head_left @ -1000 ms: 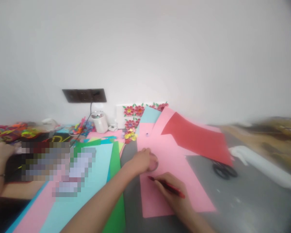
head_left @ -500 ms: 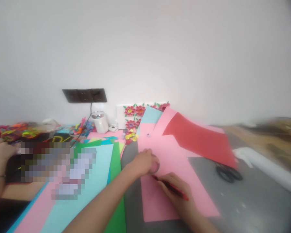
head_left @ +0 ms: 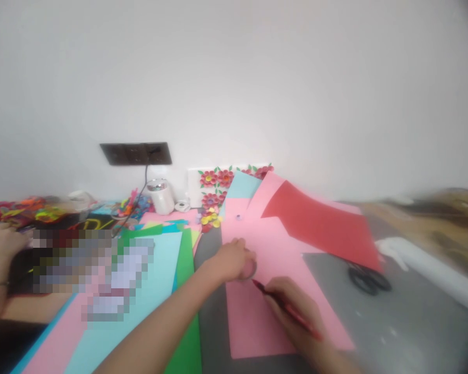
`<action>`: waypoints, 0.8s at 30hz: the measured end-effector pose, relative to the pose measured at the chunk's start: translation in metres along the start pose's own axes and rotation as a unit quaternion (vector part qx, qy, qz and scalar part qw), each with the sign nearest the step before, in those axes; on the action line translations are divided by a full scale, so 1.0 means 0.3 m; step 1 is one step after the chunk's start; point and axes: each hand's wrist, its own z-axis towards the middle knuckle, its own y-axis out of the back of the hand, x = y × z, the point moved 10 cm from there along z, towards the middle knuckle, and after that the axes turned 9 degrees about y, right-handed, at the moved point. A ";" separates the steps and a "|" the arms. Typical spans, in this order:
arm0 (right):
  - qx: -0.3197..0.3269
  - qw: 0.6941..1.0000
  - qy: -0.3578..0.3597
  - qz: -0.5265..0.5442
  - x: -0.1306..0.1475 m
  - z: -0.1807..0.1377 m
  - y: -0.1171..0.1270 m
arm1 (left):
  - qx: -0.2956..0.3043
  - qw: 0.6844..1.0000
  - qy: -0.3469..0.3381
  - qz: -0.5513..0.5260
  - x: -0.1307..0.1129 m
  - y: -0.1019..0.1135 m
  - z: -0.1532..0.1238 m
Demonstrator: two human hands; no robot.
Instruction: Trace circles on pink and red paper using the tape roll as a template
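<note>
A pink sheet of paper (head_left: 269,327) lies before me. Near its left edge, my left hand (head_left: 234,257) presses a small round piece (head_left: 249,269) onto it; the piece looks pinkish with a grey rim, and blur hides its exact kind. My right hand (head_left: 294,309) is closed around a red pen (head_left: 296,314). The pen's tip points at the paper just below and right of the round piece, a small gap apart from it. Whether the tip touches the paper I cannot tell.
Black-handled scissors (head_left: 368,279) lie partly under a red sheet (head_left: 323,223). A white roll (head_left: 429,270) is at right. Light blue paper (head_left: 140,311) and green paper (head_left: 187,322) are stacked left. Behind stands a flower-decorated board (head_left: 195,187). Another person's hand (head_left: 3,246) is at far left.
My right hand has moved right and slightly down with the red pen, drawing its tip away from the round piece. My left hand has stayed in place.
</note>
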 end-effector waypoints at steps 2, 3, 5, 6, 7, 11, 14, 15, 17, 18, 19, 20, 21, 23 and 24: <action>0.029 0.999 0.026 0.020 0.034 -0.007 -0.038 | 0.019 1.000 0.006 0.006 -0.008 0.011 0.001; 0.046 0.998 0.040 0.030 0.052 -0.009 -0.057 | 0.028 1.000 0.010 0.009 -0.013 0.017 0.001; 0.099 0.991 0.072 0.053 0.087 -0.010 -0.100 | 0.039 0.999 0.016 0.023 -0.019 0.027 0.001; 0.127 0.986 0.090 0.063 0.104 -0.010 -0.121 | 0.041 0.998 0.017 0.033 -0.021 0.030 0.002; 0.150 0.980 0.107 0.070 0.117 -0.009 -0.138 | 0.042 0.998 0.014 0.043 -0.022 0.031 0.004; 0.191 0.969 0.145 0.055 0.121 -0.001 -0.194 | 0.036 0.997 -0.013 0.066 -0.018 0.013 0.018; 0.200 0.968 0.148 0.041 0.103 0.007 -0.238 | 0.023 0.997 -0.027 0.071 -0.008 -0.001 0.029; 0.200 0.967 0.151 0.038 0.102 0.010 -0.248 | 0.019 0.997 -0.029 0.074 -0.007 -0.002 0.030; 0.208 0.967 0.145 0.028 0.102 0.014 -0.263 | 0.019 0.996 -0.026 0.077 -0.005 0.000 0.030; 0.214 0.967 0.136 0.021 0.102 0.015 -0.267 | 0.021 0.996 -0.023 0.078 -0.006 0.001 0.029; 0.224 0.966 0.125 0.016 0.101 0.014 -0.269 | 0.025 0.996 -0.019 0.078 -0.007 0.002 0.027; 0.234 0.966 0.114 0.010 0.100 0.012 -0.268 | 0.030 0.996 -0.016 0.079 -0.008 0.003 0.025; 0.242 0.965 0.105 0.006 0.099 0.007 -0.263 | 0.032 0.996 -0.013 0.080 -0.009 0.004 0.024; 0.257 0.962 0.087 -0.003 0.096 -0.006 -0.248 | 0.031 0.996 -0.012 0.080 -0.012 0.005 0.024; 0.262 0.962 0.080 -0.005 0.094 -0.013 -0.238 | 0.028 0.996 -0.012 0.079 -0.014 0.005 0.024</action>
